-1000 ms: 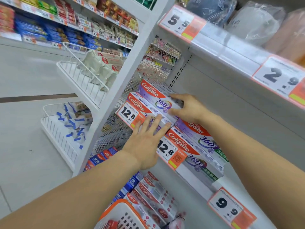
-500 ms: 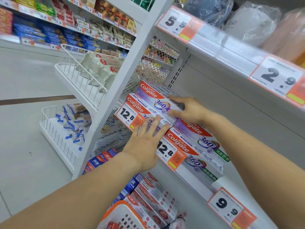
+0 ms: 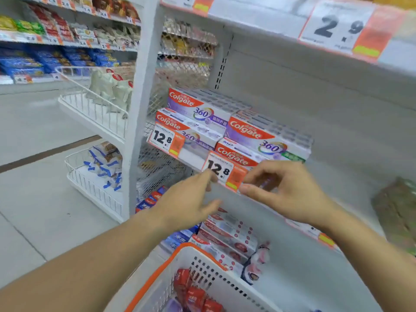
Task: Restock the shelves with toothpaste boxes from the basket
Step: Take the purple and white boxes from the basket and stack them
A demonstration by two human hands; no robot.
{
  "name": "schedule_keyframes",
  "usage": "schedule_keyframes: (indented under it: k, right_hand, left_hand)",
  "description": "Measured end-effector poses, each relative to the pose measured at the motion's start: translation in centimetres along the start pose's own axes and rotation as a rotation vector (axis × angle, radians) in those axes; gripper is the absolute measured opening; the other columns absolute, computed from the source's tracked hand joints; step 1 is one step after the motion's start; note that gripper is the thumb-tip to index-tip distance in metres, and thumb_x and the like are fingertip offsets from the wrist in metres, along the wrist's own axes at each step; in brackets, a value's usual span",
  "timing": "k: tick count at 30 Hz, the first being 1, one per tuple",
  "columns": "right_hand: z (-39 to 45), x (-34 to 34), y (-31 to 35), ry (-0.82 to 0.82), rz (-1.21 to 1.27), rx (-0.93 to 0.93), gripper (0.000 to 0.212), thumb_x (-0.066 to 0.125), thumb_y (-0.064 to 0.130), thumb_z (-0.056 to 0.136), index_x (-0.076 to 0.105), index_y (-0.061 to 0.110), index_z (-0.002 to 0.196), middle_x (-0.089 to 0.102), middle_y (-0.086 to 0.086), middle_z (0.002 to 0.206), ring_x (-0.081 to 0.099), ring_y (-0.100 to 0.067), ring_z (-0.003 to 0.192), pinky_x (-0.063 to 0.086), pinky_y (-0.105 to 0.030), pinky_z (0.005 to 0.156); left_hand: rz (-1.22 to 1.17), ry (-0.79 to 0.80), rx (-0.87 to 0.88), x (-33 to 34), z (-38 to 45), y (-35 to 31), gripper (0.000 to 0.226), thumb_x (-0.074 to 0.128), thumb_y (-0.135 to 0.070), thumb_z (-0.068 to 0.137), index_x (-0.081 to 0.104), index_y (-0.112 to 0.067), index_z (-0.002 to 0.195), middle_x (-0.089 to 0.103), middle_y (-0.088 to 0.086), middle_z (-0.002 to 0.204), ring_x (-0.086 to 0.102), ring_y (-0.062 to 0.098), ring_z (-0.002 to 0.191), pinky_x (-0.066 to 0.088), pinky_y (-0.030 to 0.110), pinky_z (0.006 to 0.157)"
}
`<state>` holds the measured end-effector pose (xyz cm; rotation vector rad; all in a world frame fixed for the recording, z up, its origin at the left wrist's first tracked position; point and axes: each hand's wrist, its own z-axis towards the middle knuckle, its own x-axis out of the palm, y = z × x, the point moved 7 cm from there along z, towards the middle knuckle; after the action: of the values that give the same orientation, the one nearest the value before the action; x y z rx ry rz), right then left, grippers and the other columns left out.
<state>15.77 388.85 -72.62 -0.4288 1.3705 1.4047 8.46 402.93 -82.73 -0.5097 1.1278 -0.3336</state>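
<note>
Hands empty, loosely open: left hand [image 3: 191, 206], right hand [image 3: 290, 194] mid-frame before shelf edge. Toothpaste boxes [image 3: 265, 136] stacked above; basket [image 3: 202, 255] bottom centre. Next: reach down, grasp one box squarely.

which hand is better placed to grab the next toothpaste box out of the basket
Probably the left hand. It hangs empty, nearly above the basket and the red boxes inside. The right hand, also empty, sits farther right by the shelf edge.
</note>
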Motion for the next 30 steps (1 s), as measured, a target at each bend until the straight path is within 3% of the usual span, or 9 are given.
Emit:
schedule_keyframes:
  k: [2, 7, 11, 15, 18, 21, 24, 27, 30]
  right_hand:
    - [-3.4, 3.4, -3.3, 0.205, 0.005, 0.122, 0.020, 0.083, 0.036, 0.079, 0.074, 0.022, 0.090, 0.074, 0.013, 0.084, 0.069, -0.002, 0.078, 0.051, -0.013, 0.068]
    - [-11.5, 14.1, -11.9, 0.724, -0.030, 0.413, 0.042, 0.081, 0.043, 0.080, 0.067, 0.020, 0.112, 0.071, 0.005, 0.109, 0.062, -0.002, 0.080, 0.048, -0.020, 0.074]
    - [-18.8, 22.5, -15.4, 0.814, 0.049, 0.590, 0.047, 0.085, 0.036, 0.077, 0.070, 0.009, 0.112, 0.072, -0.007, 0.111, 0.067, -0.024, 0.100, 0.053, -0.030, 0.084]
    - [-24.6, 26.8, -17.6, 0.663, 0.145, 0.658, 0.033, 0.083, 0.028, 0.080, 0.070, 0.009, 0.103, 0.068, -0.001, 0.093, 0.063, -0.022, 0.087, 0.053, -0.034, 0.077]
    - [-27.1, 28.6, -17.8, 0.538, 0.134, 0.630, 0.020, 0.076, 0.025, 0.087, 0.068, 0.011, 0.099, 0.056, 0.008, 0.080, 0.053, -0.015, 0.079, 0.039, -0.028, 0.070]
    - [-28.4, 31.6, -17.0, 0.551, 0.132, 0.606, 0.026, 0.076, 0.031, 0.086, 0.065, 0.011, 0.098, 0.066, -0.006, 0.092, 0.060, -0.025, 0.084, 0.048, -0.034, 0.071]
    - [-29.6, 33.1, -17.3, 0.554, 0.146, 0.619, 0.028, 0.075, 0.033, 0.086, 0.065, 0.012, 0.102, 0.068, -0.008, 0.101, 0.063, -0.026, 0.092, 0.051, -0.037, 0.075]
    - [-31.5, 34.0, -18.5, 0.606, 0.189, 0.746, 0.039, 0.077, 0.037, 0.086, 0.065, 0.007, 0.108, 0.068, -0.011, 0.105, 0.064, -0.028, 0.094, 0.052, -0.039, 0.080]
    - [-33.1, 35.8, -18.6, 0.563, 0.314, 0.952, 0.051, 0.077, 0.041, 0.085, 0.065, -0.001, 0.111, 0.069, -0.017, 0.109, 0.065, -0.032, 0.101, 0.052, -0.036, 0.084]
  left_hand:
    - [0.057, 0.150, -0.019, 2.5, -1.1, 0.4, 0.037, 0.061, -0.045, 0.094, 0.051, -0.020, 0.119, 0.061, -0.005, 0.105, 0.060, 0.017, 0.093, 0.048, 0.037, 0.080]
    - [0.288, 0.574, -0.196, 11.0, -5.8, 3.3, 0.037, 0.059, -0.042, 0.094, 0.055, -0.016, 0.121, 0.066, 0.003, 0.114, 0.062, 0.024, 0.105, 0.046, 0.033, 0.083]
    - [0.288, 0.852, -0.281, 19.7, -12.5, 4.6, 0.036, 0.059, -0.033, 0.095, 0.055, -0.010, 0.123, 0.064, 0.011, 0.123, 0.059, 0.029, 0.116, 0.042, 0.030, 0.090]
    - [0.216, 0.942, -0.523, 28.1, -20.0, 6.8, 0.054, 0.063, -0.043, 0.094, 0.048, -0.008, 0.132, 0.055, 0.012, 0.134, 0.054, 0.028, 0.122, 0.038, 0.026, 0.092]
    - [0.172, 0.896, -0.693, 32.4, -24.3, 8.2, 0.076, 0.072, -0.049, 0.080, 0.041, -0.003, 0.132, 0.047, 0.016, 0.132, 0.049, 0.035, 0.125, 0.043, 0.036, 0.096]
    - [0.176, 0.717, -0.816, 33.6, -26.5, 9.0, 0.101, 0.082, -0.054, 0.067, 0.037, -0.003, 0.141, 0.039, 0.019, 0.138, 0.041, 0.037, 0.127, 0.041, 0.042, 0.102]
    - [0.178, 0.601, -0.925, 33.3, -27.7, 9.5, 0.106, 0.090, -0.049, 0.063, 0.036, 0.001, 0.139, 0.039, 0.025, 0.136, 0.043, 0.041, 0.125, 0.040, 0.045, 0.104]
    - [0.118, 0.617, -0.954, 33.2, -28.2, 10.1, 0.091, 0.093, -0.043, 0.061, 0.047, 0.003, 0.125, 0.051, 0.023, 0.126, 0.051, 0.041, 0.118, 0.045, 0.046, 0.097]
    - [0.063, 0.611, -0.992, 32.9, -28.5, 10.3, 0.066, 0.096, -0.041, 0.057, 0.057, -0.007, 0.098, 0.063, 0.009, 0.098, 0.062, 0.032, 0.098, 0.052, 0.038, 0.079]
